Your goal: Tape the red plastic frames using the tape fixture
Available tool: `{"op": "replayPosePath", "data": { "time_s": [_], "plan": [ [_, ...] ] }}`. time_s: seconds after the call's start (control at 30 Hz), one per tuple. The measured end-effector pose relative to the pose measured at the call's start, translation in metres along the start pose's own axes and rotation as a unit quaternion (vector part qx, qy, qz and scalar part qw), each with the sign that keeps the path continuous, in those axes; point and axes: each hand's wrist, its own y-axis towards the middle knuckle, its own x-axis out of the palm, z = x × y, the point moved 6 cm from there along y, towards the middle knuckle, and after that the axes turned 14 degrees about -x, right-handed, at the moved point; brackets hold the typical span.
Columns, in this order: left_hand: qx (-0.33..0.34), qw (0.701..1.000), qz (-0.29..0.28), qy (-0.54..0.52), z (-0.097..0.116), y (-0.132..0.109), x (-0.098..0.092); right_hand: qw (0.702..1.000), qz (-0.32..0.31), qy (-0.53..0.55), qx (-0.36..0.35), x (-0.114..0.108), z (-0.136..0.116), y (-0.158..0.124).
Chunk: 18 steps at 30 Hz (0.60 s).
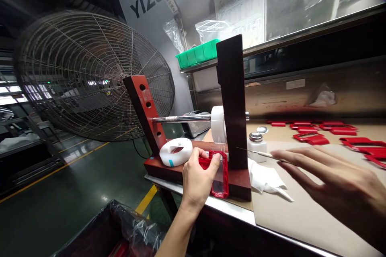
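In my left hand (199, 176) is a red plastic frame (224, 188) with a clear window, pinched upright between thumb and fingers. A clear strip (221, 144) runs from the frame's top towards a white tape roll (217, 123) on a metal rod (187, 119). My right hand (334, 176) grips a slim pointed tool (262, 153) between thumb and fingers. The tool's thin tip points left, close to the dark upright (232, 100) of the stand. A second white tape roll (176, 151) lies on the stand's base, left of my left hand.
Several red plastic parts (313, 138) lie on the bench at right. A metal-capped white bottle (257, 146) and white cloth (268, 176) sit beside the stand. A big fan (96, 76) stands left. Below is a bin lined with a black bag (135, 225). A green tray (199, 54) sits behind.
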Motion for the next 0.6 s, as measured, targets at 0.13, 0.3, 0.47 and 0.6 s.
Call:
{"op": "replayPosePath", "data": {
  "time_s": [0.13,0.3,0.47,0.6],
  "plan": [
    [0.001,1.000,-0.003,0.010,0.000,-0.001,-0.001,0.998,0.037,0.008,-0.057,0.006,-0.020,0.038],
    [0.000,1.000,-0.006,0.014,0.000,-0.001,-0.001,0.995,0.040,0.028,-0.086,0.023,-0.025,0.045],
    [-0.005,1.000,-0.010,0.017,-0.002,0.000,0.000,0.995,0.018,0.025,-0.094,0.028,-0.027,0.045],
    [-0.002,1.000,-0.009,0.019,-0.003,0.000,-0.001,0.995,0.017,0.023,-0.097,0.027,-0.027,0.045]
  ]
}}
